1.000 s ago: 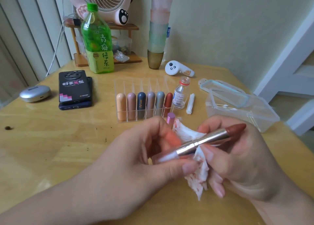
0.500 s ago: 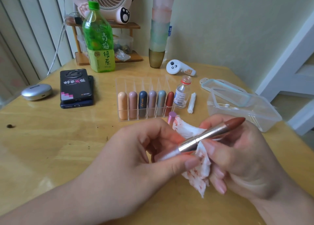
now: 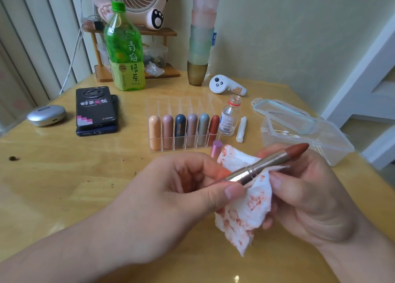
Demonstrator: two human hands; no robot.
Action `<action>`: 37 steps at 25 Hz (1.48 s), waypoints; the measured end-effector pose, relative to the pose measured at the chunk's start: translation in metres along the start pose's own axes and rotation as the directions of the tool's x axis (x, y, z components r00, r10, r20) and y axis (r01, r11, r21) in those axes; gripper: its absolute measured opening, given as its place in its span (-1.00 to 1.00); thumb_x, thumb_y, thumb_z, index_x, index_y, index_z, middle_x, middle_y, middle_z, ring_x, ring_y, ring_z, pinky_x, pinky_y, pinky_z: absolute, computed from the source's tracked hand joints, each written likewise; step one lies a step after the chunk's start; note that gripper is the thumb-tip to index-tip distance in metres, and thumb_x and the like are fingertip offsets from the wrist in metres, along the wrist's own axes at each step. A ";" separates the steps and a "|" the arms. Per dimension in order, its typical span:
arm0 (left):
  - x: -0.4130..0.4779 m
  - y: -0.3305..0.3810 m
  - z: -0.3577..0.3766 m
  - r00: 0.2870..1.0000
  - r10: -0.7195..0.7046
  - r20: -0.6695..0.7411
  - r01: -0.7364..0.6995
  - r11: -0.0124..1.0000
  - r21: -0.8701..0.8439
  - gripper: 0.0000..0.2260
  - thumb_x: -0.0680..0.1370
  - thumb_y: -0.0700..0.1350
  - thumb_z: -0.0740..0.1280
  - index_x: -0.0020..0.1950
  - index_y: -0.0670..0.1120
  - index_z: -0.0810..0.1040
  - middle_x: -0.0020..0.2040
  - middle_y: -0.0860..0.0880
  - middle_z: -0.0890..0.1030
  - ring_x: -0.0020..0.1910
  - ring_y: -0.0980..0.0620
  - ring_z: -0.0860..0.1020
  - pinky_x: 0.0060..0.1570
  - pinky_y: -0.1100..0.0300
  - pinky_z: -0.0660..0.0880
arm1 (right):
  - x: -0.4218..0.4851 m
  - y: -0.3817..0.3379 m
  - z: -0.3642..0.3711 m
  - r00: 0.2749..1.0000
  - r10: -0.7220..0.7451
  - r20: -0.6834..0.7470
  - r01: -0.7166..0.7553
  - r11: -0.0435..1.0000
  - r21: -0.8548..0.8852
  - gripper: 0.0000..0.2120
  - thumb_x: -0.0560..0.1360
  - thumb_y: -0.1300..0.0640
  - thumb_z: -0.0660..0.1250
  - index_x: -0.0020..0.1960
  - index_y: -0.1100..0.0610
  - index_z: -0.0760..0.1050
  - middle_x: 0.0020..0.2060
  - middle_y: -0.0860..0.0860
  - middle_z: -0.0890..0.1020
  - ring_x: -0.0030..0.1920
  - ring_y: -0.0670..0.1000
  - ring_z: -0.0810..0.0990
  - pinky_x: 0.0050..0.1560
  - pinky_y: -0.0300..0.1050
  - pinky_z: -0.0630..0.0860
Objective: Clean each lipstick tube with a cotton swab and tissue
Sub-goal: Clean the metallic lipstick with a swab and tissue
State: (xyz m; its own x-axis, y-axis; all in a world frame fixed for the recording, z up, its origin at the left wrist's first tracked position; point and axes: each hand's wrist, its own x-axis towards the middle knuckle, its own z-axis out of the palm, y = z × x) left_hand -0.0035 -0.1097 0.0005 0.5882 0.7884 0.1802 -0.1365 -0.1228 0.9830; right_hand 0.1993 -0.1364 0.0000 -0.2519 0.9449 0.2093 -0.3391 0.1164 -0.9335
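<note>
Clear acrylic organiser (image 3: 181, 149) at twelve o'clock from the hands holds six capped lipsticks; cleaned or waiting, I cannot tell. Nearer, the left hand (image 3: 171, 188) pinches the base of an open lipstick tube (image 3: 263, 165), its bullet aimed at two o'clock. A red-smeared tissue (image 3: 245, 210) wraps under the barrel, pressed there by the right hand (image 3: 310, 197), fingers (image 3: 284, 182) curled. Wiping looks underway; the pink cap (image 3: 216, 149) waits on the desk (image 3: 64, 175).

The lipstick (image 3: 267, 163) has its base hidden in the left hand (image 3: 171, 195). The tissue (image 3: 245, 208) covers most of a pink cap (image 3: 216, 147). The fan (image 3: 132, 2) is cut off at the top edge.
</note>
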 end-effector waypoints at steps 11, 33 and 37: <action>0.003 -0.002 -0.004 0.993 -0.060 0.104 0.045 0.989 0.140 -0.76 0.53 0.04 0.38 -0.20 -0.10 0.68 -0.34 0.00 0.64 -0.38 0.09 0.51 -0.33 0.26 0.45 | -0.003 -0.004 0.006 0.990 -0.022 -0.138 0.000 0.987 -0.160 -0.87 0.23 0.23 0.45 -0.23 0.15 0.59 -0.63 0.07 0.49 -0.71 0.01 0.44 -0.62 -0.20 0.44; 0.000 -0.005 -0.002 0.994 0.067 -0.082 -0.050 0.981 0.188 -0.82 0.34 -0.05 0.55 -0.14 -0.09 0.67 -0.22 -0.11 0.70 -0.26 -0.14 0.65 -0.18 0.06 0.63 | -0.003 -0.002 0.004 0.993 -0.039 -0.108 0.016 0.979 -0.202 -0.78 0.15 0.18 0.60 -0.26 0.05 0.62 -0.61 0.03 0.50 -0.70 -0.04 0.44 -0.62 -0.19 0.45; -0.001 -0.002 -0.004 0.997 0.070 -0.036 -0.064 0.987 0.147 -0.80 0.41 0.01 0.52 -0.09 -0.07 0.64 -0.25 -0.04 0.66 -0.30 -0.03 0.59 -0.23 0.20 0.58 | -0.002 -0.002 0.003 0.996 -0.035 -0.086 0.019 0.983 -0.181 -0.68 0.14 -0.02 0.67 -0.24 0.06 0.62 -0.59 0.01 0.51 -0.69 -0.04 0.45 -0.60 -0.16 0.46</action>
State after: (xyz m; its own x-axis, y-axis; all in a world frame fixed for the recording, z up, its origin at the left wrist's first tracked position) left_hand -0.0074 -0.1082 -0.0015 0.5481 0.7990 0.2473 -0.0550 -0.2606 0.9639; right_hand 0.1975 -0.1398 0.0027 -0.1606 0.9631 0.2159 -0.1740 0.1877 -0.9667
